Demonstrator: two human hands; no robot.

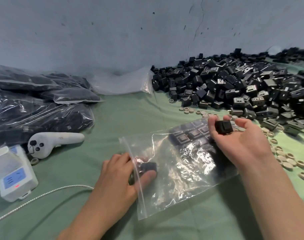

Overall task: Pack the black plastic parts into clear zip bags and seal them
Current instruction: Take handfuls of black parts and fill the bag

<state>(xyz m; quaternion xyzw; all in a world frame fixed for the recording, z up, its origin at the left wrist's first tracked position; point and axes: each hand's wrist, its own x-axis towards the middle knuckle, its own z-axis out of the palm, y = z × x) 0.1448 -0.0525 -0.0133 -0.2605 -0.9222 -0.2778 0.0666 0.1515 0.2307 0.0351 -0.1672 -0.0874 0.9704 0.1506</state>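
We are resting our left hand (120, 174) at the open mouth of the zip bag (182, 179), thumb slipped inside and pinching a black part (148, 168), which is probably propping the mouth wide for loading. Farther out, our right hand (239, 141) is hovering over the bag's packed end, palm turned up, thumb and fingers clamping another part (223, 128), seemingly next to go in. Beyond, the loose pile (234, 87) is lying within reach.

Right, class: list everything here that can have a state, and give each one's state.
Clear plastic zip bag: unsealed, partly filled.
Left hand: grips a black plastic part at the bag's mouth.
Right hand: pinches a black cube-shaped part above the bag.
Heap of loose black parts: unpacked.
Stacked clear bags of black parts: filled.
White box-shaped device: red light on.
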